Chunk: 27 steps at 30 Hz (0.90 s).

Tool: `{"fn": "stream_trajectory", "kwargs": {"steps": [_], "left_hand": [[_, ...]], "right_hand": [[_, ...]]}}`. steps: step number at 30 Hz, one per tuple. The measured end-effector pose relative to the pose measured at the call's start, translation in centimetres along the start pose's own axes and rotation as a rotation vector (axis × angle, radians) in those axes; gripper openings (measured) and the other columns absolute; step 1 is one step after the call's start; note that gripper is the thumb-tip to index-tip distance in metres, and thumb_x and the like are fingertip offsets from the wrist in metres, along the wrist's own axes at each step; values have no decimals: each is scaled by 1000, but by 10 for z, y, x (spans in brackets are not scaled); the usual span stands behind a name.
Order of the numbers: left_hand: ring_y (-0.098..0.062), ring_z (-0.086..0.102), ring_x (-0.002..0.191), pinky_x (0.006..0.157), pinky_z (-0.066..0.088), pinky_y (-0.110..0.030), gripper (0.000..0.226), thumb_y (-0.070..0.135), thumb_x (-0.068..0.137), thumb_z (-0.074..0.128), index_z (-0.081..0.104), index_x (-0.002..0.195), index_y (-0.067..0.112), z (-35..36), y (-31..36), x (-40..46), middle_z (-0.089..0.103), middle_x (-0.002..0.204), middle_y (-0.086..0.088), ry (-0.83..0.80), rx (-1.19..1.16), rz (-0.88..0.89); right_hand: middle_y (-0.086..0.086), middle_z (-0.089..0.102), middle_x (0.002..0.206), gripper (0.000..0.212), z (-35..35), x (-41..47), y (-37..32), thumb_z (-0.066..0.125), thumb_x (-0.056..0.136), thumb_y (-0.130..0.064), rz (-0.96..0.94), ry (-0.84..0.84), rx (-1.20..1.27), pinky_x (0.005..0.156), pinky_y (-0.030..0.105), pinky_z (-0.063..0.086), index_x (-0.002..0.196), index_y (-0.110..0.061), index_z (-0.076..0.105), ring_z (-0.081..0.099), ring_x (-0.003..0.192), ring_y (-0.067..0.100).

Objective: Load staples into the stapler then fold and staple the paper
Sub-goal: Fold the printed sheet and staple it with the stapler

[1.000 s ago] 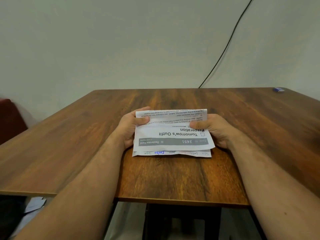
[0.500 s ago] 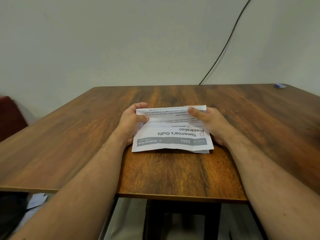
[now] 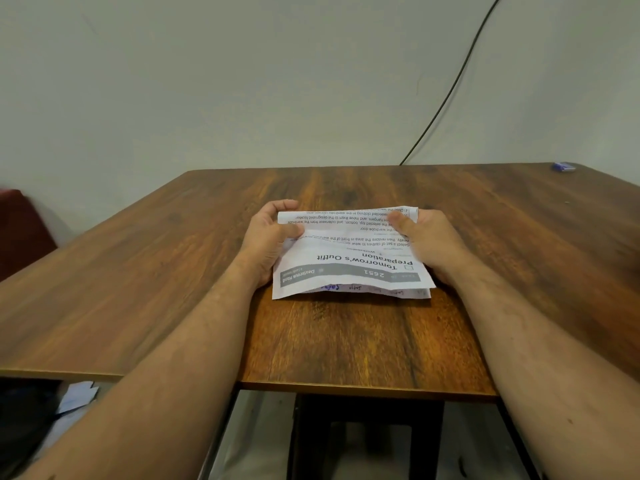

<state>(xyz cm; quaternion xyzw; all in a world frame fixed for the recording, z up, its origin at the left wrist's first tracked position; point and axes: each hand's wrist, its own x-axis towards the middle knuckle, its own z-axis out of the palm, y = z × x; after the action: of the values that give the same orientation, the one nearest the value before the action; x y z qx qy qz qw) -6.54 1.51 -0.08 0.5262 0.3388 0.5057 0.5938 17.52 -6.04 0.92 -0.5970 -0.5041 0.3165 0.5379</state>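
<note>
**On the wooden table, a folded sheet held at both ends**

At the middle of the wooden table (image 3: 346, 341), a printed paper (image 3: 349, 261) lies folded over on itself, its text upside down to the camera and reading "Tomorrow's Outfit Preparation" above a grey band marked 2651. The upper flap bows slightly, and along the near edge a strip of the lower layer with blue handwriting shows beneath it. The near edge rests on the tabletop, while the far edge sits between the two hands.

The left hand (image 3: 266, 244) grips the sheet's left side: its thumb lies curled across the top of the upper flap, and the fingers curl round the far left corner, their tips hidden behind the paper. The right hand (image 3: 429, 244) grips the right side in the same way, the thumb pressed down on the printed face near the far right corner, the remaining fingers tucked out of sight below or behind the sheet. Both forearms reach in from the near edge of the table.

A small blue object (image 3: 563, 167), too small to identify, lies at the far right corner of the table, well apart from the paper. A black cable (image 3: 450, 88) runs up the pale wall behind.
</note>
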Motion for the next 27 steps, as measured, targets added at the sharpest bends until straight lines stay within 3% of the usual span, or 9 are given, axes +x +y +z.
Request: {"fn": "stream_trajectory", "kwargs": {"steps": [4,6,8,11,14,16,19,22,27], "left_hand": [[-15,68,103,87,56,-31,34,9,86,69,62,116,24,6,-3,-4,67,120,3,79,641,271],[-10,61,108,102,46,-39,25,29,86,65,69,111,27,11,-2,-5,69,116,10,123,875,468],[-7,61,96,110,39,-48,28,39,89,55,75,105,27,16,-1,-3,71,101,15,125,1034,610],[-1,61,81,121,24,-42,35,47,98,44,75,103,31,30,-2,-3,70,87,20,-29,1248,645],[-1,66,81,118,30,-37,38,56,100,42,72,104,34,38,-4,-2,73,85,18,-193,1269,583],[-4,66,78,93,52,-38,36,57,99,47,71,103,32,39,-5,-2,73,83,14,-231,1231,515],[-4,65,73,67,53,-32,20,53,94,62,63,89,34,40,-5,-4,69,80,14,-174,1133,450],[-5,65,72,66,51,-31,19,51,90,68,60,84,35,41,-5,-4,68,78,14,-102,1085,438],[-7,65,70,69,55,-38,20,51,94,62,68,86,34,37,-8,-1,71,75,13,-94,1042,446]], "right_hand": [[-1,80,79,27,-1,1,3,60,100,-38,-9,20,-128,66,33,60,94,-16,75,78,70,17],[0,80,82,28,-1,1,3,59,100,-38,-27,15,-187,65,31,60,95,-15,75,78,70,14],[0,80,85,27,-1,-1,3,58,101,-37,-45,-24,-234,64,28,59,96,-17,76,77,70,12],[0,81,87,26,0,-3,2,58,101,-36,-70,-104,-271,66,30,60,99,-19,77,78,74,13],[0,81,82,26,-1,-6,1,57,101,-36,-99,-147,-262,63,29,60,93,-21,77,78,72,16],[-1,80,78,27,0,-7,1,57,101,-38,-103,-153,-264,58,25,58,88,-22,76,77,68,15],[2,80,80,25,0,-5,2,64,97,-37,-99,-143,-214,63,32,60,91,-16,77,78,71,19],[4,81,87,23,1,-4,2,66,95,-38,-125,-88,-123,75,43,62,96,-17,78,79,78,24],[-2,81,87,32,3,-6,1,54,102,-42,-134,-81,-150,75,40,63,96,-21,77,79,78,19]]}}
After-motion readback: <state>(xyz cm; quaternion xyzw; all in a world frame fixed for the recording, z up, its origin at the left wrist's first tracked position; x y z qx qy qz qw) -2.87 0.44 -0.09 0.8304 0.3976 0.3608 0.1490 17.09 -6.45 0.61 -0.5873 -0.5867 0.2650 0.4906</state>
